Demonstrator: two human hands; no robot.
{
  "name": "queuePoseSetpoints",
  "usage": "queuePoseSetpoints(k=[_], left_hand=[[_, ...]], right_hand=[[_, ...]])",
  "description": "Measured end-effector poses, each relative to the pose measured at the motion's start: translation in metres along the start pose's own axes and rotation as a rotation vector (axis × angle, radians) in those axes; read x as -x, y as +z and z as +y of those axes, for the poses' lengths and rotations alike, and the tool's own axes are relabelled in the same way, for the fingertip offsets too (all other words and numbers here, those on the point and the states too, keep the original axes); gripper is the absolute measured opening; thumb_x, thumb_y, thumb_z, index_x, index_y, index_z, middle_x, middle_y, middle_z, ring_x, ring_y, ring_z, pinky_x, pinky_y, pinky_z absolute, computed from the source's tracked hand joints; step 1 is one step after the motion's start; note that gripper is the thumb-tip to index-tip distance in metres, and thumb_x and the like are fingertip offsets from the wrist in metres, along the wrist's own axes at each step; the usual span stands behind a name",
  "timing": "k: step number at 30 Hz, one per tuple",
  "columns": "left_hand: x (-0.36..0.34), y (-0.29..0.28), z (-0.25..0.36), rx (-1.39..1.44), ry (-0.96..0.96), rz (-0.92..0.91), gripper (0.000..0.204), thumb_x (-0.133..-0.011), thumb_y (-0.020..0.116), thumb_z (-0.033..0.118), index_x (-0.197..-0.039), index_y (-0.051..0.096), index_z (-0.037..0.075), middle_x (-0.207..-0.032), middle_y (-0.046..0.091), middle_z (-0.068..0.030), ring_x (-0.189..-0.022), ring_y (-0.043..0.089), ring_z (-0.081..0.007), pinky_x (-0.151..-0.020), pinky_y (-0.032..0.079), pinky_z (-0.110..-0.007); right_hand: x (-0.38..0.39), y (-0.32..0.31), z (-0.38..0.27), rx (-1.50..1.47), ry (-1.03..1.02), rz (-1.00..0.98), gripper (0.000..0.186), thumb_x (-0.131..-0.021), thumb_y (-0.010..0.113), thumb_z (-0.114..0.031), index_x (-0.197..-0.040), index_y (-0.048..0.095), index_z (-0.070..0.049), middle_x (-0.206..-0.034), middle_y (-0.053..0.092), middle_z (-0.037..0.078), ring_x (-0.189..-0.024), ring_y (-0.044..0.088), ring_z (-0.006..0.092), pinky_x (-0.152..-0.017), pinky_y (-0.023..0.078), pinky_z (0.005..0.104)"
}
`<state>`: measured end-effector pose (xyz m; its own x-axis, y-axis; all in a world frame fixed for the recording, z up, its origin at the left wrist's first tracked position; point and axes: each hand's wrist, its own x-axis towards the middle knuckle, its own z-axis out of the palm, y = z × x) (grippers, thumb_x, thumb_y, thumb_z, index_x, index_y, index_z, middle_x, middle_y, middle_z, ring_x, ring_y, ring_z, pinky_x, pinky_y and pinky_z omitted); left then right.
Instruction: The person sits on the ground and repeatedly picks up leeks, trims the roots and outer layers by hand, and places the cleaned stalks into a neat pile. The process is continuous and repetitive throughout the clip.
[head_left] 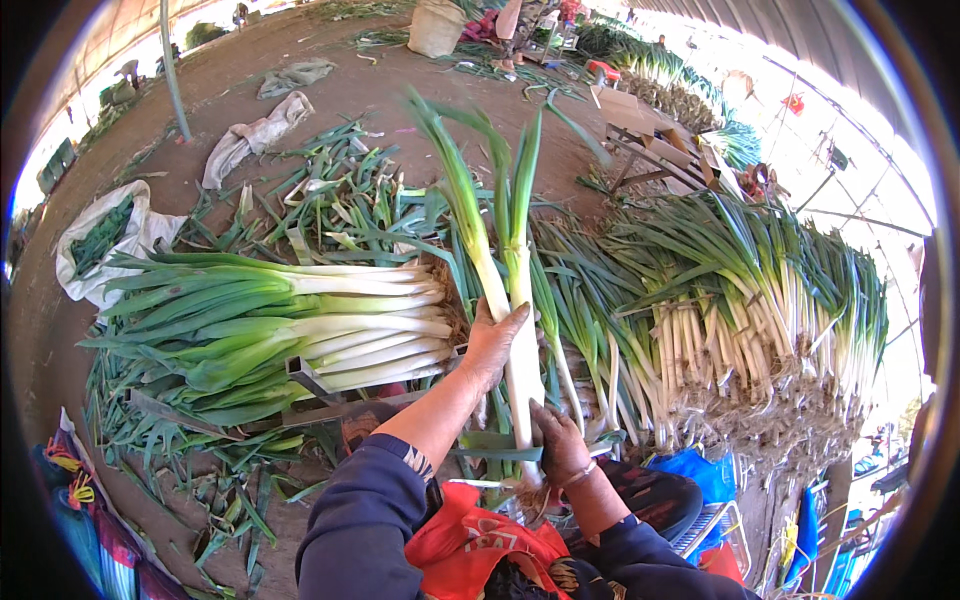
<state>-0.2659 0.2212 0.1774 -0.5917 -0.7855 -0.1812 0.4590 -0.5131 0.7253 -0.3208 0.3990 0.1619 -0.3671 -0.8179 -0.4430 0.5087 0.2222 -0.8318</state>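
Upright before me stand two or so leeks (519,340), their white stalks side by side and green leaves pointing away. My left hand (490,347) is wrapped round the stalks about midway up. Lower down, near the root end, my right hand (562,446) is closed against the right side of the white stalks; some of its fingers are hidden. To the left, a stack of cleaned leeks (370,325) lies with white ends toward me and leaves to the left, on a metal frame (305,375). A flat green leaf (497,453) crosses the stalks' lower part.
Many leeks with soil-covered roots (740,340) stand massed at the right. Stripped leaves (340,205) pile up beyond the stack. A white sack (118,240) with greens sits far left. An open cardboard box (650,130) rests on a stand behind. A pole (172,75) rises at the back left.
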Motion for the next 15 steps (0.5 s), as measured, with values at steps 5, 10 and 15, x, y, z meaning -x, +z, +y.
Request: queuePoseSetpoints(k=[5, 10, 15], left_hand=[[-0.001, 0.011, -0.004, 0.018, -0.062, -0.003, 0.044, -0.091, 0.064, 0.013, -0.124, 0.035, 0.010, -0.096, 0.064, -0.0132, -0.080, 0.067, -0.0245, -0.066, 0.058, -0.039], [-0.011, -0.004, 0.004, -0.143, -0.022, 0.048, 0.031, -0.086, 0.070, 0.013, -0.109, 0.054, 0.002, -0.085, 0.066, -0.0120, -0.071, 0.067, -0.0222, -0.062, 0.058, -0.034], [-0.017, -0.017, 0.040, 0.027, 0.069, -0.059, 0.034, -0.083, 0.073, 0.015, -0.107, 0.053, 0.003, -0.084, 0.066, -0.0119, -0.071, 0.066, -0.0220, -0.061, 0.058, -0.037]], right_hand=[[0.002, 0.015, -0.007, 0.838, -0.394, 0.343, 0.041, -0.097, 0.052, -0.039, -0.110, 0.059, 0.000, -0.090, 0.064, 0.028, -0.086, 0.064, 0.0422, -0.076, 0.049, 0.0428], [0.004, 0.010, 0.005, 0.699, -0.446, 0.137, 0.040, -0.096, 0.056, -0.031, -0.120, 0.054, 0.000, -0.101, 0.066, 0.019, -0.093, 0.065, 0.0320, -0.079, 0.050, 0.0383], [0.053, -0.002, -0.013, 0.231, 0.054, -0.238, 0.033, -0.089, 0.066, -0.019, -0.116, 0.059, -0.001, -0.100, 0.065, 0.003, -0.091, 0.060, 0.0133, -0.082, 0.048, 0.0298]])
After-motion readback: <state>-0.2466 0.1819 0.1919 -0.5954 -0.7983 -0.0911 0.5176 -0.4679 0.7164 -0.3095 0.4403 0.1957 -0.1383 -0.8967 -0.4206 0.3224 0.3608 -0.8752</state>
